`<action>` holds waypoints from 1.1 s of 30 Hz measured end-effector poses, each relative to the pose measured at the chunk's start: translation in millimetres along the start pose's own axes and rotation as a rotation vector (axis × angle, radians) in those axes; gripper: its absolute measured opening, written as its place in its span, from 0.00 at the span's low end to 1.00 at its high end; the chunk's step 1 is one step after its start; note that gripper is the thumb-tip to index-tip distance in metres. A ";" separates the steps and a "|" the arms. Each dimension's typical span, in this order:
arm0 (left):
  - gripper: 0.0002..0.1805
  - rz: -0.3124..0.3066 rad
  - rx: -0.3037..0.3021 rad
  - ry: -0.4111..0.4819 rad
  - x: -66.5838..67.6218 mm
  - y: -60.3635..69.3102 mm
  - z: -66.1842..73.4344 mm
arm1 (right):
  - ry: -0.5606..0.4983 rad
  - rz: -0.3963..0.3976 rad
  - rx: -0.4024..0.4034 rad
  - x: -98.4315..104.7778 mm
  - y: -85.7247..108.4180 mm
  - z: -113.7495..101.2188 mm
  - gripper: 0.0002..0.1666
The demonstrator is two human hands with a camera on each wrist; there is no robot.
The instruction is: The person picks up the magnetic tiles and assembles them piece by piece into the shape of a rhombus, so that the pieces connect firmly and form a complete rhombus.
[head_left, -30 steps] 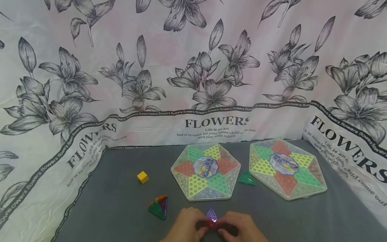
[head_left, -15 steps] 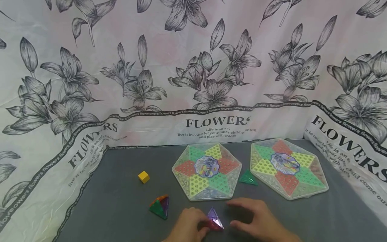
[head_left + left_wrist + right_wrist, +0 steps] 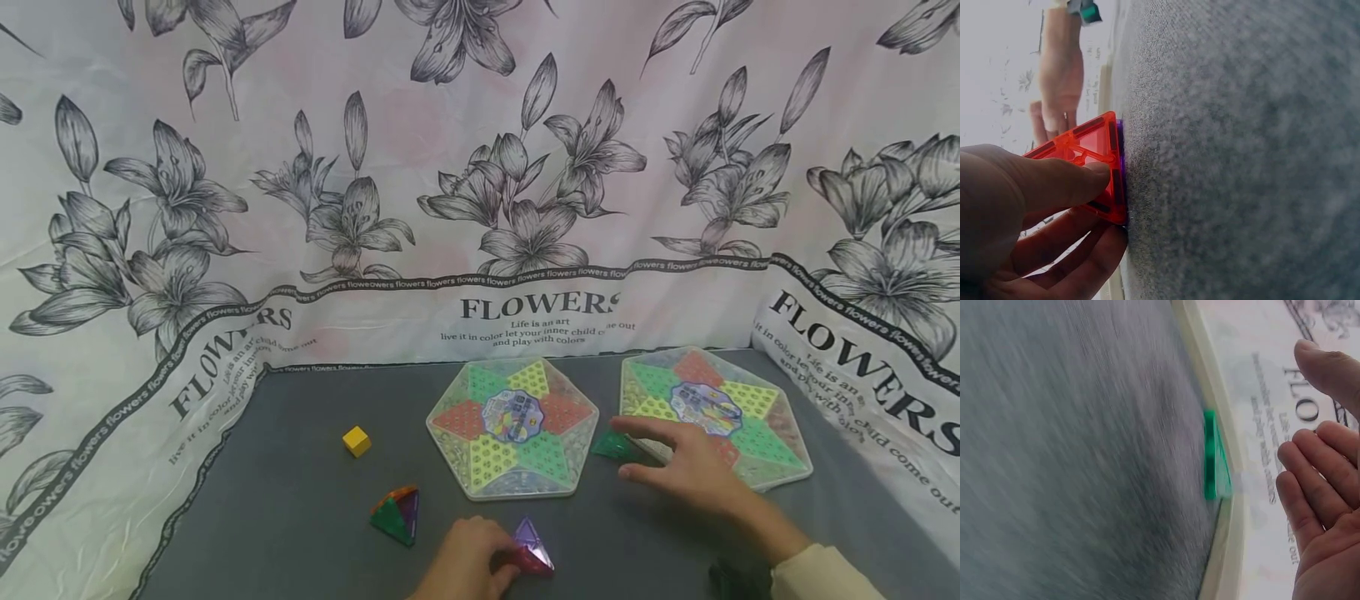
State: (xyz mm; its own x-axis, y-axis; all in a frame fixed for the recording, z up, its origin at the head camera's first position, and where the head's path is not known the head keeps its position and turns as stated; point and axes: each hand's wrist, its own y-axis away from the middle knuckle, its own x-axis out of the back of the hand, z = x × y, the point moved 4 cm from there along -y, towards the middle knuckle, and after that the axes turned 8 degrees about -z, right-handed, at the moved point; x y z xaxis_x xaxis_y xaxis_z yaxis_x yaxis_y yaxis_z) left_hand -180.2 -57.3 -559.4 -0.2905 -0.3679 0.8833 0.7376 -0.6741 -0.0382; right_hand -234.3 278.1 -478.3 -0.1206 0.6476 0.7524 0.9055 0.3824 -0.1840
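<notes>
At the near middle of the grey surface, my left hand (image 3: 471,557) pinches a red triangular tile (image 3: 531,562), which touches a purple triangular tile (image 3: 527,533). The left wrist view shows the thumb on the face of the red tile (image 3: 1094,140), tilted up from the surface, with a purple edge (image 3: 1122,150) behind it. My right hand (image 3: 686,467) hovers with thumb and fingers apart, beside a green triangular piece (image 3: 613,446). In the right wrist view the right hand (image 3: 1329,481) holds nothing, and the green piece (image 3: 1211,456) lies apart from it.
Two hexagonal boxes with star patterns (image 3: 487,487) (image 3: 780,477) lie behind the hands. A yellow cube (image 3: 356,442) and a joined green, orange and purple shape (image 3: 393,518) stand on the left. A floral cloth (image 3: 375,321) hangs at the back.
My right hand has let go of the red and purple tiles and moved right and forward to the green piece. The left hand keeps its pinch on the red tile.
</notes>
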 end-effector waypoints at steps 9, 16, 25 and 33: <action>0.08 -0.026 0.056 0.015 23.0 3.7 21.7 | 0.228 -0.133 0.088 5.9 -36.1 10.4 0.41; 0.07 -0.002 0.051 0.011 44.1 9.4 42.5 | 0.399 -0.314 0.174 1.1 -56.9 5.0 0.35; 0.07 -0.002 0.063 0.005 50.0 10.0 47.6 | 0.435 -0.361 0.204 -0.9 -66.0 0.5 0.26; 0.08 -0.051 0.120 0.052 47.6 7.0 43.6 | 0.344 -0.259 0.182 -2.0 -48.7 -7.6 0.31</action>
State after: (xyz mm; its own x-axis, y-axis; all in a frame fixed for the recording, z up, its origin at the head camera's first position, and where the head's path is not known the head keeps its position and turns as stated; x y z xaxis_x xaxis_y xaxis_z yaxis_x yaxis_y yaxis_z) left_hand -162.2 -51.6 -497.3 -0.3589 -0.3699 0.8570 0.7876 -0.6128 0.0653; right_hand -275.1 253.2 -466.0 -0.1632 0.2711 0.9486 0.7735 0.6320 -0.0475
